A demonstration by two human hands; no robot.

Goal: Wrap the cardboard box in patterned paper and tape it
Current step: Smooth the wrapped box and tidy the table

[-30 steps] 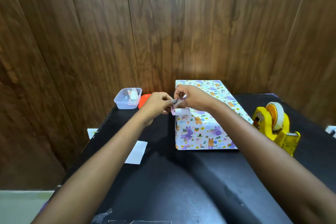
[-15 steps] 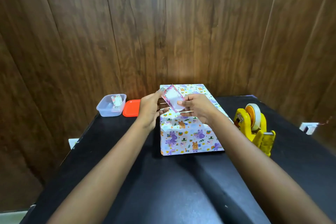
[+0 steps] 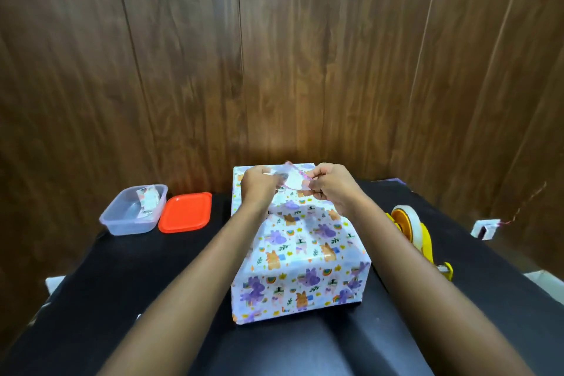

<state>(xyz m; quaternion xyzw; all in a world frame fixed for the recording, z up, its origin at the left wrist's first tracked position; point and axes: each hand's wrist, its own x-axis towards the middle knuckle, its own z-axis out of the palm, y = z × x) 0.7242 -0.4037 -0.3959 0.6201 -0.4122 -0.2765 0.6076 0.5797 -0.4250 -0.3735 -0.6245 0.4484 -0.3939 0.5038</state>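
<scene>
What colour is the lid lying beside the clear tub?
The lid is orange-red; the head view shows it best.

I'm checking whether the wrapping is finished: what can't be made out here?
Head view.
Blurred, under fingers: small pink-edged piece pinched by left hand and right hand.
Behind the hands: far end of wrapped box.
Partly behind right forearm: tape dispenser.
Too small to read: packet in clear tub.

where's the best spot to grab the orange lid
Pinch the lid by its near rim, coming from the front. It lies flat on the table, so fingers need an edge to get under; the tub crowds its left side, and the near edge looks free.
</scene>
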